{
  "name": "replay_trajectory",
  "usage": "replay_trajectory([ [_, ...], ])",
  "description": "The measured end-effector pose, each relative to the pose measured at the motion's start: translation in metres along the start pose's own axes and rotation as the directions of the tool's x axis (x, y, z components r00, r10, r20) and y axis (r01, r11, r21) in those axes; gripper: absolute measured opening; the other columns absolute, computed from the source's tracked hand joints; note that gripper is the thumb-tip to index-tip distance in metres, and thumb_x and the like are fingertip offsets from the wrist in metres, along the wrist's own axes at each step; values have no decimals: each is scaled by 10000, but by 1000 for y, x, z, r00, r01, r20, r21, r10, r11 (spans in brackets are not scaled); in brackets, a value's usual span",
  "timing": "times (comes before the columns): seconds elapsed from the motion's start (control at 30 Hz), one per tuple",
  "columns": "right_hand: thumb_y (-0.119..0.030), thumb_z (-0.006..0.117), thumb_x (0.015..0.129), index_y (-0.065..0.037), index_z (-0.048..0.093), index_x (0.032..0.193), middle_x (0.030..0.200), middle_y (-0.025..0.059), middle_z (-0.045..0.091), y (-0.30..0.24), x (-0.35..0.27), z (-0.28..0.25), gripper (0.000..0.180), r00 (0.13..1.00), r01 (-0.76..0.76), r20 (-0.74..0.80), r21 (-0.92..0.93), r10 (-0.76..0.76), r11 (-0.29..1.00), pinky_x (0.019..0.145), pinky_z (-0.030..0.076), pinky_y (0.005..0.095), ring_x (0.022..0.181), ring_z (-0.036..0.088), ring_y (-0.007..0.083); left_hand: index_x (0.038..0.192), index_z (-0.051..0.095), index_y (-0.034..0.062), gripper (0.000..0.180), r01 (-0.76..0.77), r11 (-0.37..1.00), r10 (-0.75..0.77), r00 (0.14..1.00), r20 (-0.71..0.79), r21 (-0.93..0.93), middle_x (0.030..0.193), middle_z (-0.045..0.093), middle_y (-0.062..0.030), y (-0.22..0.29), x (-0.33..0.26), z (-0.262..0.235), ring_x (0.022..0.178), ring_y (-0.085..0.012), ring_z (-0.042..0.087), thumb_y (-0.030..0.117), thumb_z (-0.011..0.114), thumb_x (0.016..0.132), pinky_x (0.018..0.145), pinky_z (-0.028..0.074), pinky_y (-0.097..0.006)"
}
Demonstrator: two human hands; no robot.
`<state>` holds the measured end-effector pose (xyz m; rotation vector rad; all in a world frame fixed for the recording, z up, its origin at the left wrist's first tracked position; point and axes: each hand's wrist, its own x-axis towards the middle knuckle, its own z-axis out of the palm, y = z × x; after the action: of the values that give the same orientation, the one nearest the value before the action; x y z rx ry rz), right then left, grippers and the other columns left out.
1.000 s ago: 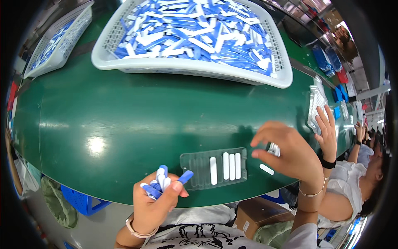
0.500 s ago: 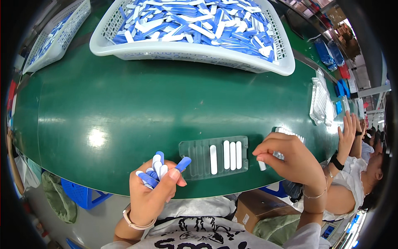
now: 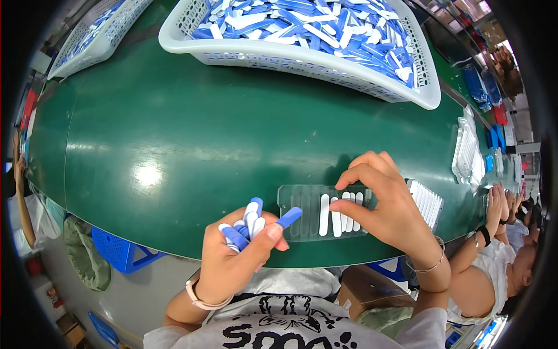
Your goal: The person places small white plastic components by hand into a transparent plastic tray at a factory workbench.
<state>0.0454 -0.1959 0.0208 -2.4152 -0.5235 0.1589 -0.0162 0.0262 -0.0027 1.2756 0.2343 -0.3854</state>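
My left hand (image 3: 241,238) is closed round a bunch of small flat round-ended sticks (image 3: 251,218), blue and white. One blue stick (image 3: 289,217) pokes out past its thumb toward a clear slotted tray (image 3: 290,232) on the table. Several white sticks (image 3: 324,215) lie in the tray's right part, and its left slots hold none. Over the tray, my right hand (image 3: 383,200) has thumb and forefinger apart. Its thumb tip overlaps the upper part of a slightly tilted white stick (image 3: 336,224).
A large white basket (image 3: 314,55) heaped with blue and white sticks stands at the back. Another basket (image 3: 96,49) is far left. Right of my hand lies a filled tray (image 3: 427,203), with stacked clear trays (image 3: 465,148) beyond. A co-worker's hands (image 3: 497,203) are farther right.
My right hand has moved left from beside the tray to above it, bringing a white stick into the gap between the others. The view has shifted; my left hand still grips its bunch.
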Motion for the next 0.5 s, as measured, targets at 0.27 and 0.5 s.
replay_trajectory([
  [0.27,-21,720,735,-26,653,947,881,89,643,-7,6,12,223,961,250,-9,443,-275,861,665,489,328,777,603,242,894,632,-12,166,26,998,-31,994,105,50,716,651,-39,6,5,0,572,-31,504,153,617,887,505,376,-187],
  [0.5,-42,705,731,-55,620,773,930,67,595,-10,20,-4,96,930,334,-7,441,-368,833,721,438,324,813,560,235,1069,589,-53,261,60,998,-54,984,170,-33,772,639,-70,6,5,-3,531,-27,454,146,580,900,488,348,-184],
])
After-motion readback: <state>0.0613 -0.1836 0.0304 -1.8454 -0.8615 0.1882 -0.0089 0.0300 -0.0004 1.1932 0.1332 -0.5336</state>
